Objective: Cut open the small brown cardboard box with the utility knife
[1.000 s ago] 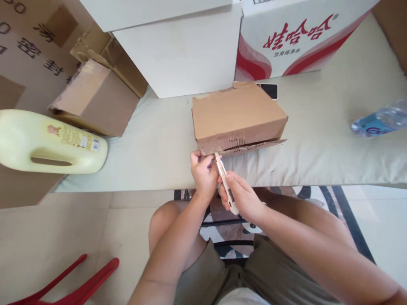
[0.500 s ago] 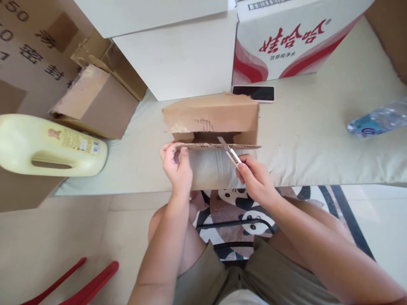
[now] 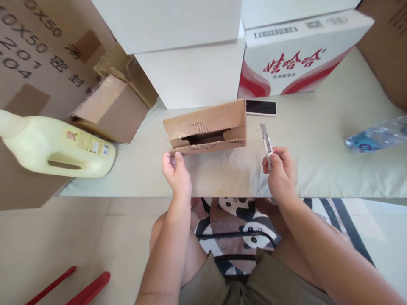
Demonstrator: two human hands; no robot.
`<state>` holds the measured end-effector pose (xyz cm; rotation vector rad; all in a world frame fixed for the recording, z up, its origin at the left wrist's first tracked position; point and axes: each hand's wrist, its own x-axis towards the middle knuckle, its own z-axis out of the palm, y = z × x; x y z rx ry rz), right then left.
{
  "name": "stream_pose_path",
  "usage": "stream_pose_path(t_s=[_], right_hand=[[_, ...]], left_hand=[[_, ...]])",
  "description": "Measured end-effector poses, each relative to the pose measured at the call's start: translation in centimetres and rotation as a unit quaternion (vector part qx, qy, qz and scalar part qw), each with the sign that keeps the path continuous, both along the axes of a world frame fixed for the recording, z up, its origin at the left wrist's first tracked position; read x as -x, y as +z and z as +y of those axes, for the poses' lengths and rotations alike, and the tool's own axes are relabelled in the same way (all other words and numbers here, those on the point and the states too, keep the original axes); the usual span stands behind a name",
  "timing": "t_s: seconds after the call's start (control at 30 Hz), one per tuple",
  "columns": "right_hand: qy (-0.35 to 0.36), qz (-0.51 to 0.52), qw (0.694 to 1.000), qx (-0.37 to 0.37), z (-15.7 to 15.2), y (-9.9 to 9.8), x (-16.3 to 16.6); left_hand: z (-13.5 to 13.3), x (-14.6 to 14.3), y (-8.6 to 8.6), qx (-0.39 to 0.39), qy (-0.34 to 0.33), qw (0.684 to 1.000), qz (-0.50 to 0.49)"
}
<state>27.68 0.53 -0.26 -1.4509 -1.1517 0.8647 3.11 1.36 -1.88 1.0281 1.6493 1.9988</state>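
Note:
A small brown cardboard box rests on the pale cloth-covered surface, its open side toward me and a ragged cut edge along the front. My left hand pinches the box's lower left corner between thumb and fingers. To the right of the box, my right hand grips a utility knife with the blade out and pointing away from me. The blade is apart from the cardboard. Behind the box's right end lies a phone, dark screen up, its left end partly hidden.
Large white cartons and a red-and-white water carton stand at the back. On the left are a yellow jug and another brown box. A plastic bottle lies at the right. Red legs show on the floor.
The knife in my right hand has moved right, away from the box opening, and now points more straight ahead. The box has tilted and turned slightly, with my left hand still on its corner.

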Motion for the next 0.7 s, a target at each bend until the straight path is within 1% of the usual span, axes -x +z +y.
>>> stream_pose_path(t_s=[0.07, 0.17, 0.23, 0.3, 0.37, 0.4, 0.5, 0.53, 0.6, 0.7], right_hand=[[0.014, -0.121, 0.992, 0.037, 0.9, -0.9, -0.7], [0.076, -0.29, 0.953, 0.042, 2.2, -2.7, -1.4], [0.107, -0.353, 0.929, 0.028, 2.6, -3.7, -1.5], [0.111, -0.39, 0.914, 0.004, 2.5, -4.1, -1.2], [0.117, -0.389, 0.913, -0.041, 2.1, -3.9, -0.7], [0.133, -0.372, 0.916, -0.066, 1.8, -3.7, -0.5], [0.23, -0.274, 0.926, -0.123, 0.9, -2.6, 0.2], [0.26, -0.244, 0.925, -0.133, 0.6, -2.3, 0.4], [0.296, -0.203, 0.921, -0.149, 0.0, -1.7, 0.7], [0.315, -0.169, 0.918, -0.17, -0.5, -1.3, 1.0]], left_hand=[[-0.1, 0.2, 0.1, -0.023, 0.005, 0.999, -0.026], [-0.2, 0.4, 0.4, -0.032, 0.006, 0.998, -0.053], [-0.3, 0.3, 0.7, -0.032, 0.001, 0.996, -0.077], [-0.4, 0.2, 1.2, -0.028, -0.012, 0.992, -0.12], [-0.5, 0.0, 1.6, -0.011, -0.027, 0.985, -0.168], [-0.5, -0.1, 1.7, 0.001, -0.035, 0.981, -0.19], [-0.6, -0.5, 1.9, 0.033, -0.051, 0.975, -0.215], [-0.7, -0.6, 1.8, 0.038, -0.054, 0.976, -0.208], [-0.8, -1.0, 1.6, 0.037, -0.061, 0.982, -0.175], [-0.8, -1.4, 1.2, 0.005, -0.06, 0.992, -0.111]])
